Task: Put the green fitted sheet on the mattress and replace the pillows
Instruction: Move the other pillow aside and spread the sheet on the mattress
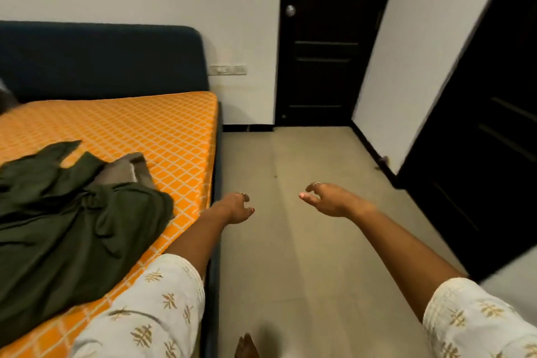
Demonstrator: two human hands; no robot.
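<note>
The green fitted sheet (72,221) lies crumpled in a heap on the left part of the orange checked mattress (162,125). A grey-brown cloth (125,170) pokes out from under the heap. My left hand (238,208) hangs just past the mattress's right edge, fingers loosely curled, holding nothing. My right hand (325,200) hovers over the floor to the right of it, fingers relaxed and empty. Both hands are apart from the sheet. No pillow shows clearly; a grey shape (5,96) at the far left edge is cut off.
A dark blue headboard (101,58) stands behind the mattress against the white wall. A beige floor strip (290,227) runs along the bed's right side to a shut dark door (325,43). Another dark door (479,139) stands at the right. My foot (246,346) is on the floor.
</note>
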